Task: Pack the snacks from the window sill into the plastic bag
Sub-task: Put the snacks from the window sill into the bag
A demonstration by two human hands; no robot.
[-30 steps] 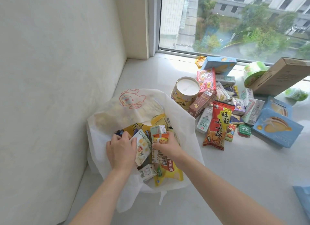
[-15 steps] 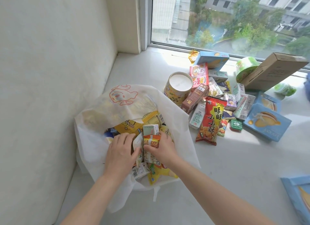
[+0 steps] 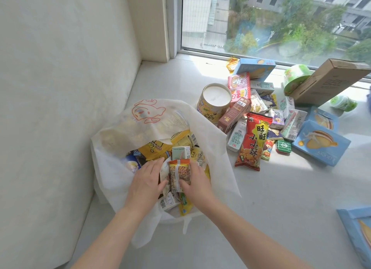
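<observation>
A white plastic bag (image 3: 112,164) with an orange fish drawing lies open on the sill, stuffed with yellow packets and small cartons. Both hands are inside its mouth. My right hand (image 3: 197,183) grips a small orange snack packet (image 3: 179,173) standing upright in the bag. Flat against the packets to the left of it, my left hand (image 3: 145,181) rests with straight fingers. A pale green drink carton (image 3: 180,152) stands just behind the orange packet. To the right, a pile of snacks remains on the sill, with a red bag (image 3: 253,142) at its front.
The pile holds a round yellow tub (image 3: 214,101), a brown box (image 3: 233,115), blue biscuit boxes (image 3: 323,143) and small cartons. A cardboard box (image 3: 329,83) leans at the window. The wall runs close on the left. Another blue box (image 3: 359,232) sits at the right edge.
My left hand slid right and flattened against the packets beside the orange packet. My right hand kept its grip on the orange packet in the bag.
</observation>
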